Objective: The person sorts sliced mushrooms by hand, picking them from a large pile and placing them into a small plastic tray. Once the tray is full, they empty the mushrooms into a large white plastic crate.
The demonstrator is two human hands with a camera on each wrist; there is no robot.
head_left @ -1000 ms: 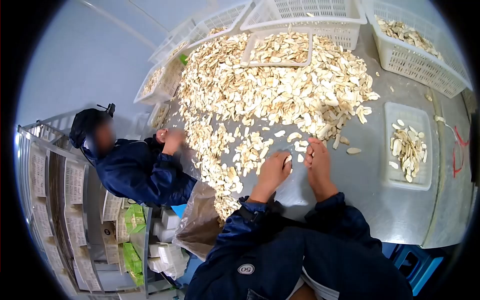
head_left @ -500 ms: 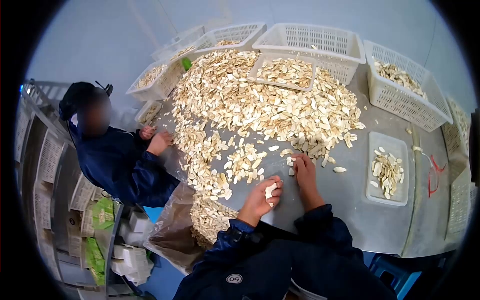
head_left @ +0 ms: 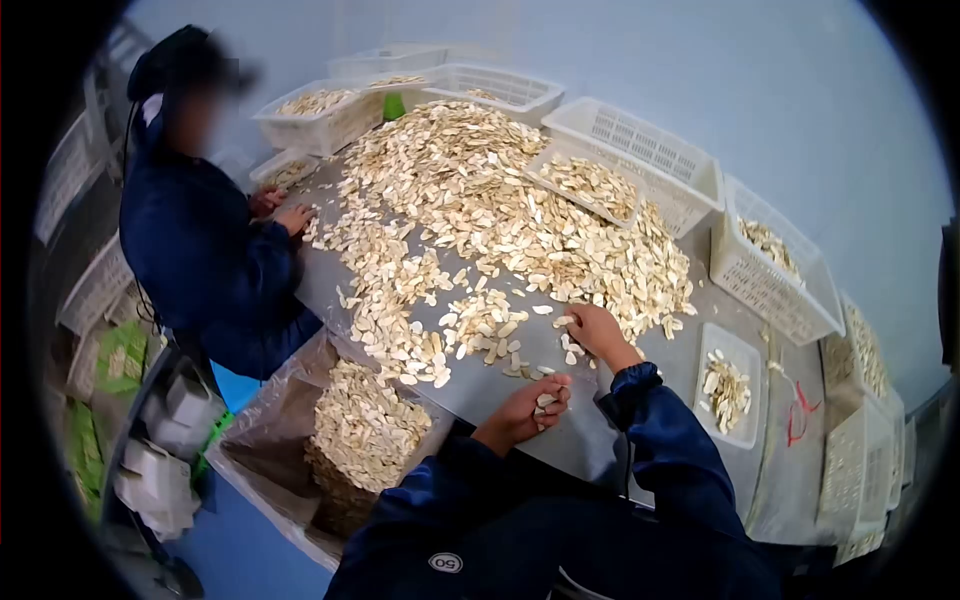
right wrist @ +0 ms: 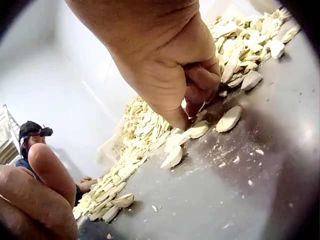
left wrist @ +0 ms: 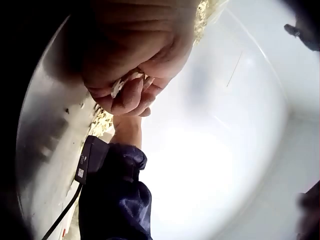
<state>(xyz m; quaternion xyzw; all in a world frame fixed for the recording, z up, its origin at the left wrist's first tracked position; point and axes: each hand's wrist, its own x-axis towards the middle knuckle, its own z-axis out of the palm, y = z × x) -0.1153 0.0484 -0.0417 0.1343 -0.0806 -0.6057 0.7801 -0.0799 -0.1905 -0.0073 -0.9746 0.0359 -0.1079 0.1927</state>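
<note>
Pale dried slices lie in a large heap (head_left: 450,170) on the metal table, with a smaller cluster (head_left: 483,322) nearer the body. My left hand (head_left: 530,408), held low over the table's near edge, has its fingers curled round a few slices (head_left: 546,401); the left wrist view shows slices (left wrist: 119,87) inside the curled left hand (left wrist: 137,50). Farther forward, my right hand (head_left: 602,334) reaches down by the heap's near edge. In the right wrist view the right hand (right wrist: 160,60) pinches at a slice (right wrist: 198,130) on the table, its fingertips partly hidden.
White baskets (head_left: 690,190) line the far side. A shallow tray (head_left: 745,352) with slices and red string (head_left: 798,412) lie at the right. A lined container (head_left: 270,445) of slices stands at the near left. Another person (head_left: 205,240) works at the left edge.
The head view has turned and shifted. My left hand has drawn back from the right hand and turned, with slices showing in it. The right hand has bent over the slices.
</note>
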